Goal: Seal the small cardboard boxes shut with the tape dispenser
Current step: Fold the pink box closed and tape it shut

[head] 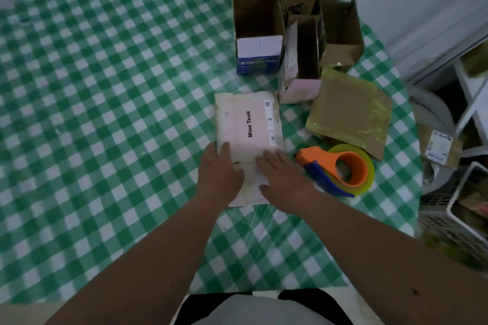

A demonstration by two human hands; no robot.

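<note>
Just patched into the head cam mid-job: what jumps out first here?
Both hands, left and right, press flat on the pale pink "Mine Took" box at the centre of the green checked tablecloth. The orange tape dispenser lies untouched just right of it, with open brown boxes clustered behind.

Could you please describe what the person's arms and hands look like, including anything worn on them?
Both forearms are bare, with no sleeves in view. The left hand and right hand wear no gloves, rings or watch. A small dark mark sits on the right forearm.
</note>
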